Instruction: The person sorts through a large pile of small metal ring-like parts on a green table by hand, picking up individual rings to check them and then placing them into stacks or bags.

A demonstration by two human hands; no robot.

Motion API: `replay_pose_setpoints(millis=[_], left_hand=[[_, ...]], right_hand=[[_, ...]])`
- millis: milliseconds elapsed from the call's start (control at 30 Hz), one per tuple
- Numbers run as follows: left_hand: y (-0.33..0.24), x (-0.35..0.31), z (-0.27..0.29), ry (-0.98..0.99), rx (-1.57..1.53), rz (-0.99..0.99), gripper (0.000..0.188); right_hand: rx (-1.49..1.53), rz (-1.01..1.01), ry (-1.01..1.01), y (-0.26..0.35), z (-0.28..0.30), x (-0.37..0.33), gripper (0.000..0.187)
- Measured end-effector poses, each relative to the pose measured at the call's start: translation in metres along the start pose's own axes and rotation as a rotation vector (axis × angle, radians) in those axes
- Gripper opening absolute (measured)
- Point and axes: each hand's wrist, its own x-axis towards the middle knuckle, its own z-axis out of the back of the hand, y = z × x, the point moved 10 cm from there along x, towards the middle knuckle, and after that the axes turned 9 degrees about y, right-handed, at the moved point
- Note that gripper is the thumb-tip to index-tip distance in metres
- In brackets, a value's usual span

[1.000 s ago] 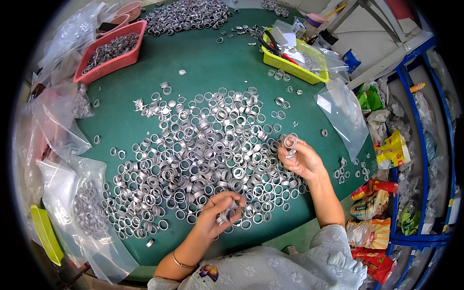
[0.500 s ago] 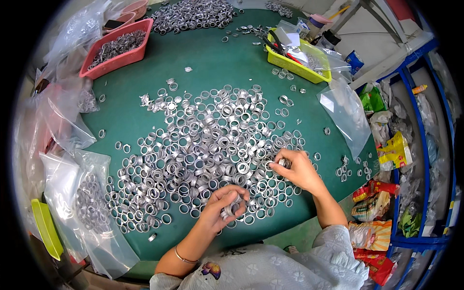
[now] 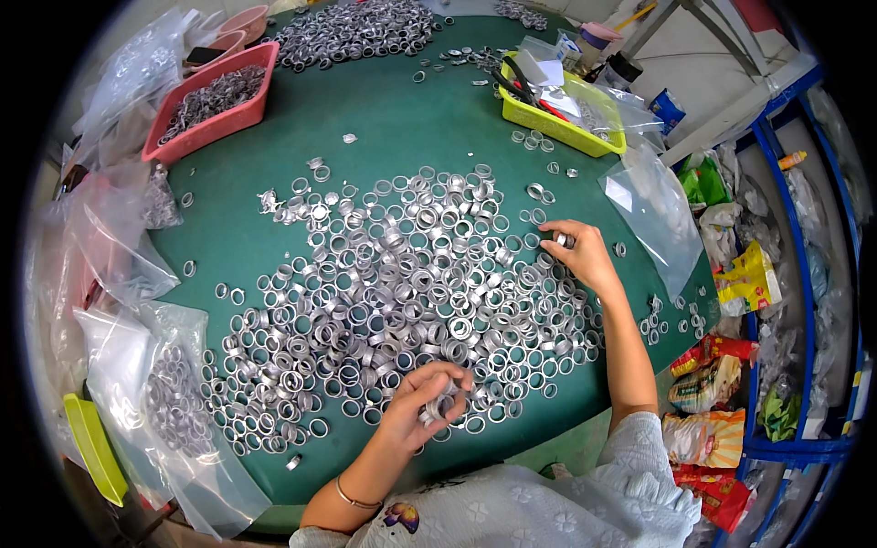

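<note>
A wide heap of silver metal rings (image 3: 393, 292) covers the middle of the green table (image 3: 402, 119). My left hand (image 3: 425, 406) is curled round several of these rings at the heap's near edge. At the right side of the heap, my right hand (image 3: 577, 251) has its fingers bent round at least one ring, which shows between thumb and fingers. Its fingertips are close to a few rings lying apart from the pile. How many rings each hand holds is partly hidden by the fingers.
A red basket (image 3: 151, 146) of small metal pieces stands far left, a yellow-green basket (image 3: 562, 135) with pliers and papers far right. Another ring pile (image 3: 356, 32) lies at the back. Plastic bags (image 3: 164, 393) line the left side; a blue shelf (image 3: 795, 452) stands right.
My right hand has moved away from me, up along the heap's right side, still with ring metal in its fingers. My left hand stays nearly in place round its rings.
</note>
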Motion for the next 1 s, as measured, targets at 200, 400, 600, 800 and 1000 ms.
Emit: replay_pose_setpoints(millis=[200, 400, 600, 800, 1000], left_hand=[[0.002, 0.0, 0.001, -0.022, 0.002, 0.013, 0.022], [0.005, 0.001, -0.002, 0.045, -0.038, 0.04, 0.02], [0.002, 0.0, -0.003, 0.042, -0.035, 0.028, 0.02], [0.001, -0.002, 0.0, 0.04, -0.015, 0.004, 0.02], [0.004, 0.0, -0.005, 0.05, 0.017, 0.037, 0.02]], right_hand=[[-0.137, -0.09, 0.045, 0.007, -0.016, 0.013, 0.019], [0.052, 0.208, -0.084, 0.058, -0.012, 0.036, 0.02], [-0.266, 0.076, 0.032, 0.072, -0.047, 0.074, 0.028], [0.564, 0.073, 0.128, 0.071, -0.037, 0.053, 0.026], [1.484, 0.004, 0.562, 0.092, -0.061, -0.009, 0.038]])
